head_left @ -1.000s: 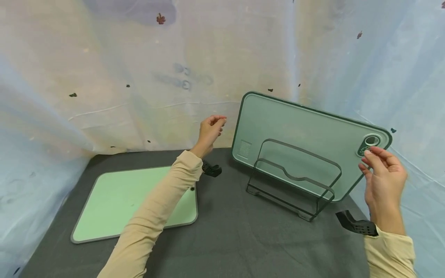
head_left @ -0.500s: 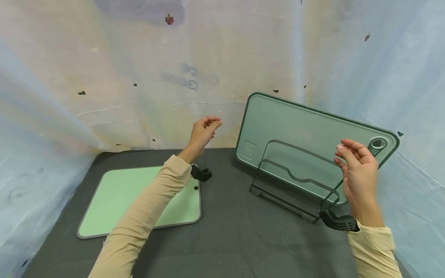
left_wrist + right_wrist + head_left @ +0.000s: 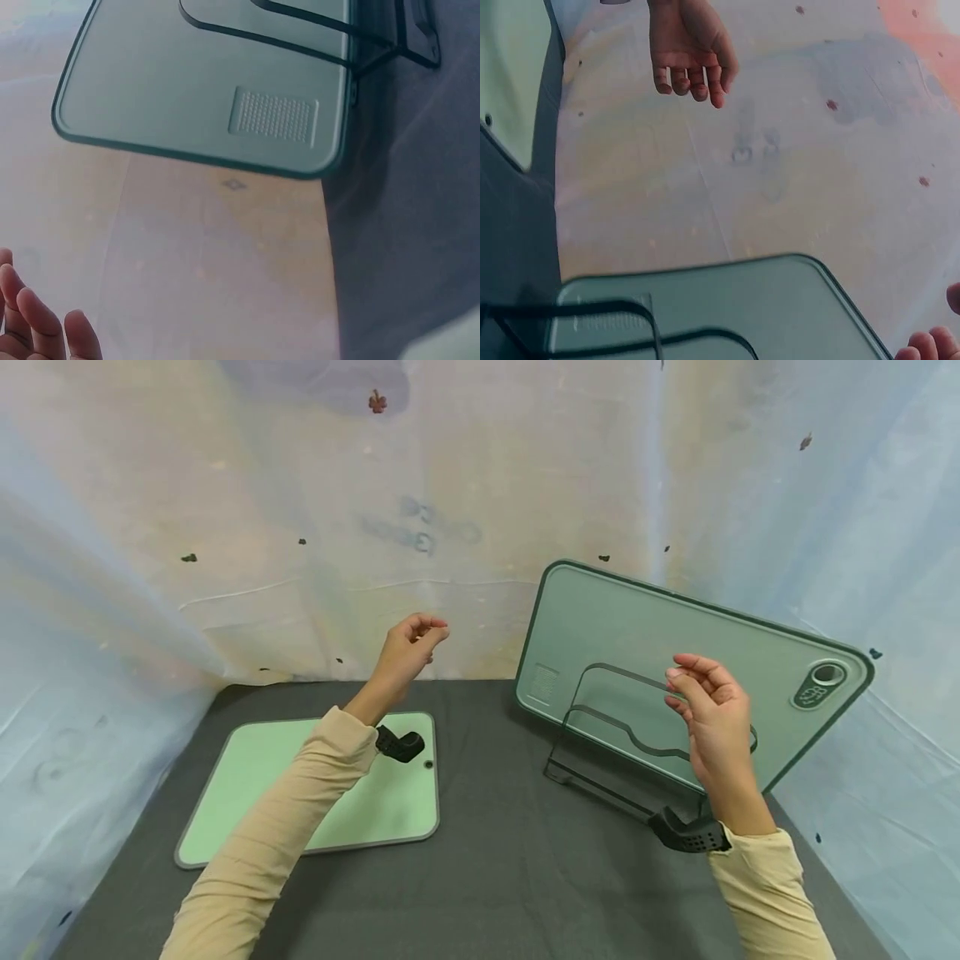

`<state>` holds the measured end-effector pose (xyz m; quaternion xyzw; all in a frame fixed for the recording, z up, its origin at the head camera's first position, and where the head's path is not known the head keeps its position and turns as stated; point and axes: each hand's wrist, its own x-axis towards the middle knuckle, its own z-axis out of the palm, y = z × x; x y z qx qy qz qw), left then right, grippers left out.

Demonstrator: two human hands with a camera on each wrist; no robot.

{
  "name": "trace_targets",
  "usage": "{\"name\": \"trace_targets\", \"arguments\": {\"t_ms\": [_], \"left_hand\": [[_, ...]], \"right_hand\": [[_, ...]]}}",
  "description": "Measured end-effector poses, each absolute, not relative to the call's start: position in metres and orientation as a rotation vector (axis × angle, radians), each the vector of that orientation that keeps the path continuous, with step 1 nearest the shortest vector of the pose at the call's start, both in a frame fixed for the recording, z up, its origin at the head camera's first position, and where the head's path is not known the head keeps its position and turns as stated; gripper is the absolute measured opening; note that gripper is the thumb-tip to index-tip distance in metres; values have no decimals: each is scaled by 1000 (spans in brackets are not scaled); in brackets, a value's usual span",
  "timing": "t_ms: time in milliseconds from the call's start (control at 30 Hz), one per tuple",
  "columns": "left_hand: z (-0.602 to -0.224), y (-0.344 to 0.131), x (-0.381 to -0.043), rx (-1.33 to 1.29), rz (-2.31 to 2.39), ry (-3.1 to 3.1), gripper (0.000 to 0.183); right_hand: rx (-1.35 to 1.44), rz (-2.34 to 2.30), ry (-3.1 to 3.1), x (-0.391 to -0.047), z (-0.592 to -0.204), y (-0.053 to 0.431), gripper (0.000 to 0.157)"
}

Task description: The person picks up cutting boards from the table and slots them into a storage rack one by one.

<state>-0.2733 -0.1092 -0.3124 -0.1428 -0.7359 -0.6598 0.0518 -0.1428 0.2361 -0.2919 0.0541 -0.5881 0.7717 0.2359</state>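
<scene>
A dark-rimmed green cutting board (image 3: 637, 618) stands on its long edge, leaning in a black wire rack (image 3: 652, 750) on the right of the table. My right hand (image 3: 712, 714) hovers in front of this board and rack, fingers loosely bent, holding nothing. Left of the board, my left hand (image 3: 405, 656) hangs in the air with its fingers loosely curved and no object in them. A light green cutting board (image 3: 382, 793) with a grey rim lies flat on the left, partly covered by my left forearm. In the right wrist view, the left hand (image 3: 686, 45) appears with fingers drooping.
A dark grey cloth (image 3: 495, 877) covers the table. Pale patterned sheeting (image 3: 480, 468) hangs behind and along both sides, close to the standing board. Black mounts sit at the left wrist (image 3: 401, 745) and right wrist (image 3: 686, 833).
My right hand has moved left, from beside the standing board's handle hole to in front of the rack. My left hand has drifted left. Both boards and the rack stay put.
</scene>
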Motion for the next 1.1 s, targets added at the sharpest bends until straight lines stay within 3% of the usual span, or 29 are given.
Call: {"name": "trace_targets", "arguments": {"t_ms": [367,733,1100], "left_hand": [[-317,-150,-257,-395,-1923,-2342,31],[-323,-190,-237,-356,-1853,-2446,37],[-332,-228,-220,-286,-1700,-2553,55]], "right_hand": [[188,2072,-1835,-155,-303,200,15],[237,2068,-2003,-170,-322,168,20],[260,2036,-2222,-173,-347,134,30]]}}
